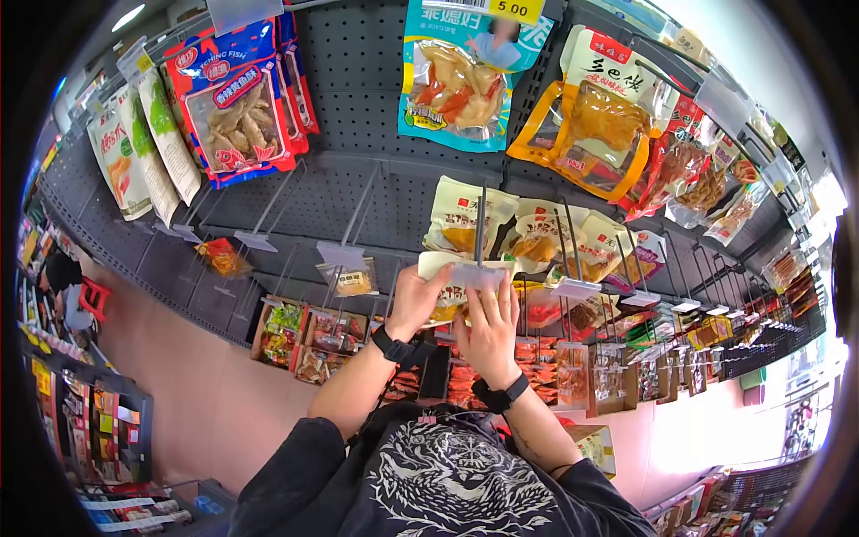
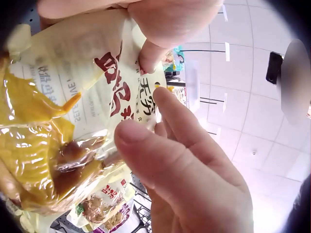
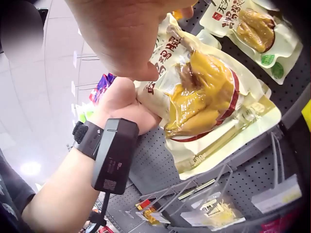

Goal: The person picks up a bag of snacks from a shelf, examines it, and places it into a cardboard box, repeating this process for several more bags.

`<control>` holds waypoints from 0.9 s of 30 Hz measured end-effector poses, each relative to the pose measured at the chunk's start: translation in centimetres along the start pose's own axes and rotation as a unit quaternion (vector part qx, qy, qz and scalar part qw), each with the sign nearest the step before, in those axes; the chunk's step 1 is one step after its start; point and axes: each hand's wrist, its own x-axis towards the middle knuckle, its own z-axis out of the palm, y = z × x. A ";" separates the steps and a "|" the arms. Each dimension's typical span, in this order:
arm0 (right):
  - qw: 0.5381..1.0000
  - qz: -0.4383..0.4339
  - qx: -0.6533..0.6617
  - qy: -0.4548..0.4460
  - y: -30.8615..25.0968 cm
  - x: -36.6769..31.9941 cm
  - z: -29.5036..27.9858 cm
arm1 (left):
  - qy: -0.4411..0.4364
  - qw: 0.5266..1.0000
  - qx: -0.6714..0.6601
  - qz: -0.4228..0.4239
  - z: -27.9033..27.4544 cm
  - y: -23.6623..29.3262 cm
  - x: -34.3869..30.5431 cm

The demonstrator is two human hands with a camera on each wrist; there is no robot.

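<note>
A cream pouch of yellow chicken (image 3: 201, 92) with red and black lettering is between the two hands, by a wire hook with a clear label holder (image 1: 477, 277). The left hand (image 1: 416, 300) grips the pouch near its top, thumb pressed on it in the left wrist view. The right hand (image 1: 489, 331) has its fingers stretched up at the label holder. In the left wrist view its thumb lies over the pouch front, and its index finger is right at the hang hole. Matching pouches (image 1: 467, 215) hang just beyond the hands.
Long hooks with clear label holders stick out from a dark pegboard (image 1: 358, 98). Red and blue fish packets (image 1: 234, 116) hang upper left, a teal pouch (image 1: 461, 80) above. Open boxes of snacks (image 1: 279, 333) stand below. At far left, a person (image 1: 64, 277) is near a red stool (image 1: 93, 298).
</note>
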 end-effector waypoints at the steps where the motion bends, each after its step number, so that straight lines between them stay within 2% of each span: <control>1: 1.000 -0.010 -0.007 0.011 0.2 0.0 0.1 | -0.003 1.000 0.007 0.013 -0.1 -0.1 0.1; 4: 0.999 -0.004 -0.004 0.035 0.4 -0.1 0.2 | -0.032 0.999 0.005 0.026 -0.3 0.0 -0.1; 6: 1.000 -0.001 -0.007 0.024 0.9 0.2 0.0 | -0.068 0.997 -0.038 -0.003 -0.5 -0.4 0.0; 7: 1.000 0.000 -0.012 0.019 1.0 0.5 -0.3 | -0.100 0.994 -0.024 -0.047 -0.8 0.5 0.0; 8: 1.000 0.000 -0.017 0.017 1.2 0.8 -0.5 | -0.129 0.987 -0.075 -0.052 -0.9 0.5 0.2; 10: 0.999 0.000 -0.032 0.022 1.4 1.2 -0.6 | -0.153 0.980 -0.086 -0.090 -1.3 1.6 0.7; 14: 0.999 -0.008 -0.044 0.011 1.7 2.1 -0.2 | -0.179 0.973 -0.095 -0.108 -1.8 1.1 2.3; 17: 0.998 0.003 -0.033 0.052 2.1 3.3 2.2 | -0.104 0.994 -0.024 -0.034 -1.0 0.0 4.3; 18: 0.996 0.015 -0.084 0.020 2.6 4.2 2.7 | -0.113 0.993 -0.025 -0.034 -0.9 -0.6 5.2; 21: 0.993 0.014 -0.119 0.016 4.5 6.2 4.7 | -0.060 0.997 -0.020 -0.035 -0.5 -2.1 7.5; 24: 0.999 0.002 -0.040 -0.001 5.4 6.4 4.1 | 0.003 0.999 0.046 0.015 -1.0 -4.6 6.8; 25: 1.000 0.006 -0.008 0.001 5.7 5.7 4.1 | 0.017 0.999 0.037 0.002 -0.8 -3.4 5.1; 27: 0.998 0.026 0.047 -0.009 5.5 3.3 2.7 | 0.068 0.984 0.127 0.103 -1.6 -5.5 2.4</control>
